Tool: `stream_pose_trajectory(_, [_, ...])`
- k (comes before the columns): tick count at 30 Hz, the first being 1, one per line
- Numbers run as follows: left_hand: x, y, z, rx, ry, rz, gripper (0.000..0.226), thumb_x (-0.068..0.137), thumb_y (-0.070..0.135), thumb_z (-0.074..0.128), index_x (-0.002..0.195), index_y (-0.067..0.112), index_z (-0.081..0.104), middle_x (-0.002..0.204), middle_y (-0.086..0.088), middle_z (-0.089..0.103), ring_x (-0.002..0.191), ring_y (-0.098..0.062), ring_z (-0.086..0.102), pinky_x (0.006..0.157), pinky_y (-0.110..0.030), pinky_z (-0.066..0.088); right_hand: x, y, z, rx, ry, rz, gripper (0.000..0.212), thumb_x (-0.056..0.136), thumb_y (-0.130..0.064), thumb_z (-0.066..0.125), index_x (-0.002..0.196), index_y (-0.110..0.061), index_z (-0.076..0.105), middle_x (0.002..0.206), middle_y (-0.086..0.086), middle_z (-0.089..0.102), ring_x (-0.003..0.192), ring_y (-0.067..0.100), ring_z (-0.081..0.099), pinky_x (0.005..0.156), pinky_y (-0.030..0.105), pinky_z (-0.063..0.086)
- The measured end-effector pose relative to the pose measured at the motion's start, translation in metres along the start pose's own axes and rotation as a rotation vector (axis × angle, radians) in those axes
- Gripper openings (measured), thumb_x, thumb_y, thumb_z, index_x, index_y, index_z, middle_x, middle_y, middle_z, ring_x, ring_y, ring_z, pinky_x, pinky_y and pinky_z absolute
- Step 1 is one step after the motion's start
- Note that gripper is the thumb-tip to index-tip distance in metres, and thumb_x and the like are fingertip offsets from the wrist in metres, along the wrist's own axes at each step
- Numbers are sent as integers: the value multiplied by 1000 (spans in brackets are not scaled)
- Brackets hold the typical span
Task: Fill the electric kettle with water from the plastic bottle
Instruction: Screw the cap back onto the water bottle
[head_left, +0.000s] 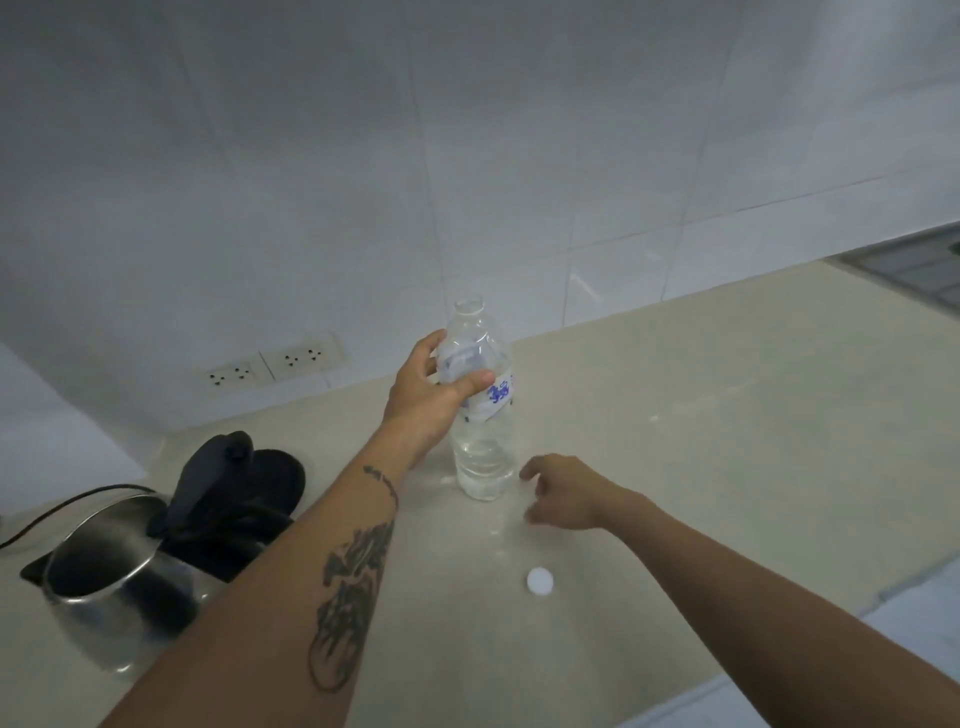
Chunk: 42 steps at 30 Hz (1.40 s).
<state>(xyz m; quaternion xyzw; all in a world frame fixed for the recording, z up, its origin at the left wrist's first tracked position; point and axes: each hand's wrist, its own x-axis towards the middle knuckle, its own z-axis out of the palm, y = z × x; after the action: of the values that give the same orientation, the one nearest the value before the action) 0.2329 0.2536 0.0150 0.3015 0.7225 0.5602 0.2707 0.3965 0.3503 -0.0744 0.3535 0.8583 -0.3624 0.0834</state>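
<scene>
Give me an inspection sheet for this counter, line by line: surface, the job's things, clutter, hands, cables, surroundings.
Surface: pale counter, some faint glare patches.
Job's things: bottle upright, uncapped, water in its lower part; white cap lying loose on the counter nearer the camera; kettle at left, black lid flipped open.
Clutter: nothing seen.
Hands: left hand wrapped around the bottle; right hand open, empty, just beside the bottle's base.
Cables: black cord running off behind the kettle.
Surroundings: white tiled wall; two sockets, nothing plugged in.
</scene>
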Motion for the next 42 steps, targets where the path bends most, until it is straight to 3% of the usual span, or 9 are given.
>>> stream_pose_trajectory(4, [-2,-10,6,-14,12,35,87,77,35,84,151,38,38,145,4,53,127,-16,56,97,-34,53,-14,32,40,-117,-89,50,55,76,-27,75,128,-19,59,121,6,60,114,26,60,89,29,48])
stream_pose_trajectory(8, [-3,-15,8,-39,9,39,86,79,35,82,152,39,36,143,8,54,124,-13,57,76,-16,47,-26,38,69,-262,-42,-83,46,78,-33,62,123,-23,55,120,6,49,106,33,62,81,30,45])
stream_pose_trajectory(12, [-5,-20,9,-46,1,40,94,67,46,84,149,43,38,141,10,57,122,-14,62,84,-24,54,-25,41,76,-308,-26,-124,25,83,-22,53,107,-17,59,109,7,51,102,35,63,74,30,41])
stream_pose_trajectory(17, [-5,-20,7,-39,-9,30,93,67,47,82,148,46,37,139,11,58,123,-14,62,93,-30,54,-10,21,-3,-56,301,-72,25,83,-12,58,106,-20,67,102,5,56,94,26,62,78,29,49])
stream_pose_trajectory(22, [-4,-23,7,-36,-5,35,88,71,44,82,148,45,39,137,11,60,121,-12,62,94,-31,55,-11,-54,-111,320,599,-276,21,86,-3,67,92,-23,71,92,2,71,66,11,60,60,18,46])
stream_pose_trajectory(29, [-4,-20,7,-60,-9,25,84,75,38,81,147,46,39,137,12,59,119,-14,63,94,-35,56,-11,-123,-145,93,421,-518,28,86,-7,74,110,-21,77,102,-7,69,83,7,66,73,17,48])
stream_pose_trajectory(36, [-4,-17,6,-34,-9,7,97,60,55,80,147,49,37,140,13,57,122,-14,61,102,-40,53,-9,-141,-159,-194,350,-546,33,92,-1,62,110,-24,78,116,-8,67,97,11,62,79,17,43])
stream_pose_trajectory(39, [-3,-17,7,-38,-10,-7,99,59,56,80,147,50,36,140,14,56,122,-14,61,101,-41,53,-10,-148,-159,-306,332,-530,33,89,-1,64,112,-21,77,107,-7,63,95,11,57,75,12,41])
stream_pose_trajectory(42, [-4,-18,8,-27,-14,-17,95,59,58,80,144,53,38,139,14,57,122,-15,61,101,-43,54,-5,-150,-160,-287,367,-433,25,85,-22,76,110,-23,76,106,0,63,98,18,61,84,28,53])
